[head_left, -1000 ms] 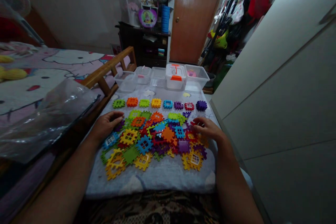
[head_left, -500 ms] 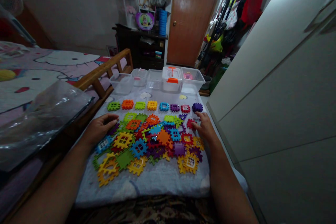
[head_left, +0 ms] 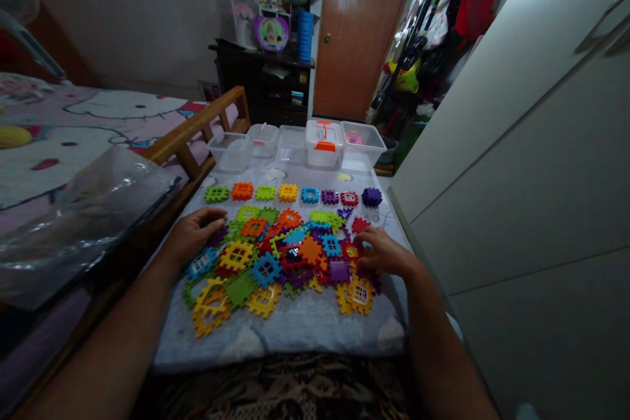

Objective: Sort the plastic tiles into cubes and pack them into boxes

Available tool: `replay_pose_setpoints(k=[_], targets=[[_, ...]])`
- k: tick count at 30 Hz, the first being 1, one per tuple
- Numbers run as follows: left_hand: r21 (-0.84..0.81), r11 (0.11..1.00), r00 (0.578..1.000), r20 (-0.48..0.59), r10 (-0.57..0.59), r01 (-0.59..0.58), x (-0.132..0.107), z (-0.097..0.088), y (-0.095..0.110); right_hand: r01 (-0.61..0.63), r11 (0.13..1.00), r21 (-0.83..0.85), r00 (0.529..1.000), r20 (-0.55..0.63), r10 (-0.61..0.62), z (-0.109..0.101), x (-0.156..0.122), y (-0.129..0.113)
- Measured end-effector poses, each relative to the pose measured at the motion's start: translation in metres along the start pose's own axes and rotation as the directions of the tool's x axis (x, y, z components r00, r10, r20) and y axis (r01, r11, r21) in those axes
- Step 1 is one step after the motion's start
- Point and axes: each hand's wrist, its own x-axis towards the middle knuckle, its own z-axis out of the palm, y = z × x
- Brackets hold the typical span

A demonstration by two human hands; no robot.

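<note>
A heap of coloured plastic interlocking tiles [head_left: 275,256] lies on a grey cloth-covered table [head_left: 295,328]. Beyond the heap, several tiles stand in a row [head_left: 290,193], from green at the left to purple at the right. My left hand [head_left: 194,233] rests flat, fingers loosely spread, on the heap's left edge beside a blue tile. My right hand [head_left: 386,252] lies palm down on the heap's right side, its fingertips on a red and yellow tile [head_left: 352,251]. A loose red tile [head_left: 361,224] lies just beyond that hand.
Clear plastic boxes [head_left: 256,144] and a white box with an orange latch [head_left: 323,143] line the table's far edge. A bed with a wooden rail [head_left: 197,128] and a clear plastic bag [head_left: 83,210] are at the left. A white cabinet wall [head_left: 516,164] stands close on the right.
My right hand reached out to the far right by the purple tile, then drew back toward me onto the heap's right side. The left hand stayed on the left edge.
</note>
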Motion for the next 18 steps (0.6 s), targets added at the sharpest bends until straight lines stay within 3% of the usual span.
replay_pose_setpoints(k=[7,12,18], targets=[[0.032,0.999,1.0,0.022,0.014,-0.015,0.0,-0.001,-0.002,0.054,0.991,0.126,0.983,-0.183,-0.03,-0.003,0.002,0.01],[0.021,1.0,1.0,0.018,-0.002,0.001,-0.001,-0.001,0.0,-0.014,0.96,0.28,0.977,-0.2,0.073,-0.01,0.006,0.019],[0.015,1.0,1.0,0.007,-0.002,0.002,-0.003,0.0,0.005,-0.076,0.961,0.266,0.92,-0.352,0.17,0.007,0.019,0.031]])
